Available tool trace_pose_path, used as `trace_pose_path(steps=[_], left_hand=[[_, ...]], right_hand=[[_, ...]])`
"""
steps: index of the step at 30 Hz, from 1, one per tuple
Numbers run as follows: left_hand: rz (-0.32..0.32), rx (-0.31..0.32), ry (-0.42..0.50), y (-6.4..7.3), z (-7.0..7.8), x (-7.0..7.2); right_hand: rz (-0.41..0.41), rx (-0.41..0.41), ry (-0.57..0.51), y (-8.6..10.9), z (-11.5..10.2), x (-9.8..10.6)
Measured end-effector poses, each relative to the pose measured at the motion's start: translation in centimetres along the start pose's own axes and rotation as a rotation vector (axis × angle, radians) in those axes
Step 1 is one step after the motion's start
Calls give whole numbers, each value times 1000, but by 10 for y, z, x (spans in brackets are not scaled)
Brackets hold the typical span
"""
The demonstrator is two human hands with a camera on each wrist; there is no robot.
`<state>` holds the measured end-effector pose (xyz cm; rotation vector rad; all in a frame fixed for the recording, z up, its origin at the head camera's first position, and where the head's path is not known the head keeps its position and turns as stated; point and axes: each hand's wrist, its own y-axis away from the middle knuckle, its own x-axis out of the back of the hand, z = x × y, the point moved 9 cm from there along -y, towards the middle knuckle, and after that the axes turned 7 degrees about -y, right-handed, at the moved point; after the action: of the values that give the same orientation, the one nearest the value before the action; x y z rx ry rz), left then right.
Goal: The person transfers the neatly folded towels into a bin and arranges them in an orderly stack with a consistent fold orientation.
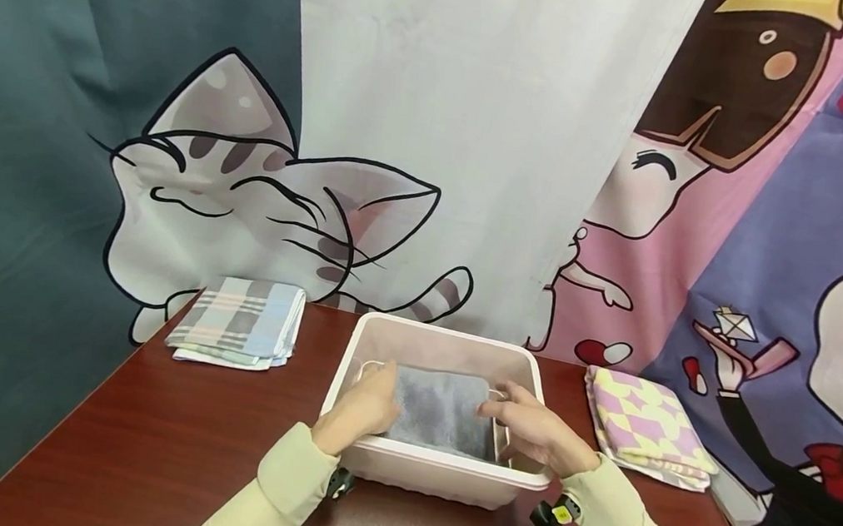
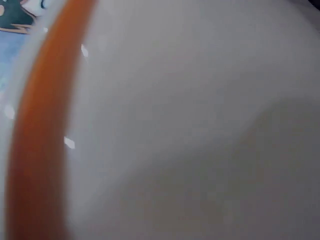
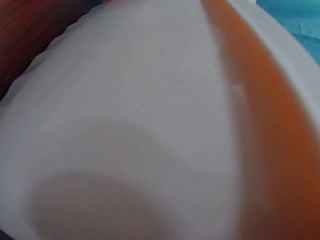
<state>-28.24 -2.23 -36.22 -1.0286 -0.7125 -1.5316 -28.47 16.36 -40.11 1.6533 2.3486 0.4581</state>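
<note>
A grey folded cloth (image 1: 442,411), plush like a towel, lies flat inside a white plastic bin (image 1: 440,476). Over the bin's left side reaches my left hand (image 1: 362,406), its fingers at the cloth's left edge; their tips are partly hidden. On the opposite side my right hand (image 1: 533,430) dips in over the rim, fingers loosely extended and touching or nearly touching the cloth's right edge. Both wrist views are filled by the bin's pale outer wall (image 2: 190,100), blurred, with an orange-brown band along it; neither hand shows there.
Folded plaid cloths (image 1: 239,322) are stacked at the table's back left. To the right of the bin lie folded pink-and-yellow cloths (image 1: 648,425). The brown table (image 1: 180,442) meets a printed cartoon curtain (image 1: 493,136) behind.
</note>
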Motion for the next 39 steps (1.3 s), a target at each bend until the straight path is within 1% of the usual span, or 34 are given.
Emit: trace_pose_path(steps=[2, 4, 8, 11, 13, 16, 19, 21, 23, 26, 27, 29, 30, 32, 33, 34, 35, 37, 39], left_hand=[[64, -1, 43, 1, 2, 10], [123, 0, 106, 4, 2, 19], [212, -40, 237, 13, 1, 35], [266, -68, 373, 20, -3, 45], [305, -65, 455, 25, -8, 52], [359, -56, 579, 34, -19, 63], [416, -45, 657, 42, -34, 74], [445, -46, 708, 46, -46, 78], [473, -61, 722, 49, -57, 82], [507, -75, 740, 55, -75, 84], [520, -119, 783, 50, -91, 74], [543, -103, 770, 54, -105, 75], [558, -76, 760, 55, -114, 76], [583, -5, 718, 59, -130, 78], [600, 11, 684, 55, -153, 68], [595, 76, 612, 59, -163, 71], [583, 120, 588, 60, -176, 67], [556, 181, 531, 61, -201, 59], [548, 230, 450, 62, -228, 51]], right_hand=[[-18, 25, -2, 4, -5, -2], [-30, 45, -2, 8, -9, -4], [-40, 98, -12, 18, -17, -8], [-49, 177, -11, 26, -27, -15], [-59, 237, -9, 32, -34, -22], [-92, 320, -11, 42, -44, -38], [-118, 383, -20, 51, -49, -56], [-144, 436, -31, 56, -51, -70], [-171, 500, -33, 63, -53, -86], [-236, 615, -31, 74, -56, -112], [-255, 641, -28, 78, -56, -120], [-300, 696, -32, 86, -58, -137], [-320, 715, -42, 89, -59, -145], [-353, 747, -68, 94, -61, -160], [-362, 745, -87, 94, -59, -167], [-374, 745, -107, 93, -57, -173], [-395, 749, -139, 92, -53, -180], [-432, 748, -194, 87, -44, -194], [-454, 722, -232, 81, -33, -207]])
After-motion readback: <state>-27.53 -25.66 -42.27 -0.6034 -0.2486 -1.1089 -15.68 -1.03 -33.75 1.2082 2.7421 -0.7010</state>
